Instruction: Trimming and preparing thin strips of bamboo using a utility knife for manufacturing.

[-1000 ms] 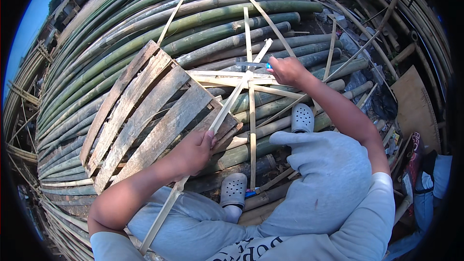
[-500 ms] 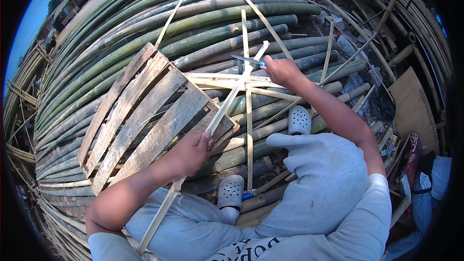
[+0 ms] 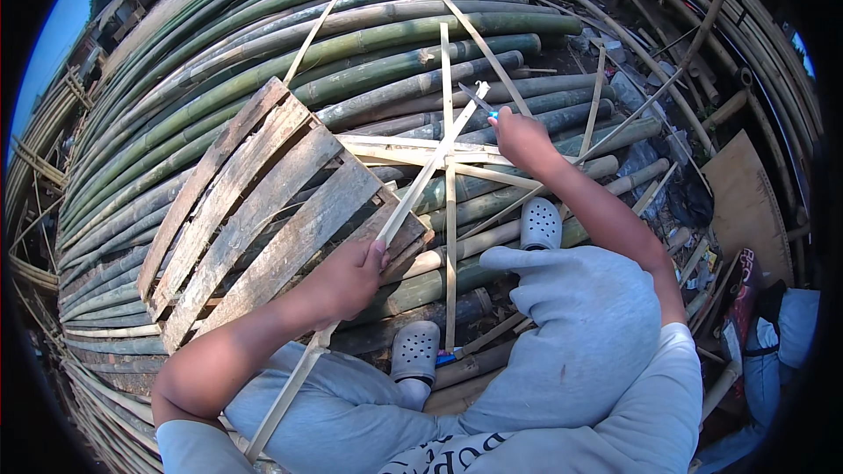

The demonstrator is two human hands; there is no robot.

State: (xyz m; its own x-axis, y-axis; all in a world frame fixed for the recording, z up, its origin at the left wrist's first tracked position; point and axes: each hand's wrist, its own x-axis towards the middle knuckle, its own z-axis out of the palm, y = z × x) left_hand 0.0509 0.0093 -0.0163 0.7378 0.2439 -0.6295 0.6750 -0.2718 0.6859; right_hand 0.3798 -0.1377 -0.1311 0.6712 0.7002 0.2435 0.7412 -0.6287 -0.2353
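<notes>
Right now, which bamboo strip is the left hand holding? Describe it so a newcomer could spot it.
Start at the grey wooden pallet lying on the green bamboo poles. Along its right edge a pale strip runs diagonally through the left hand. Unlike the other strips, it reaches from the lap to the knife in the right hand.

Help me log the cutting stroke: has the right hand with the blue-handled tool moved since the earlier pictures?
Yes. The right hand has slid away from the body along the crossed bamboo strips, farther from the grey clog, with the blue-handled tool.
</notes>
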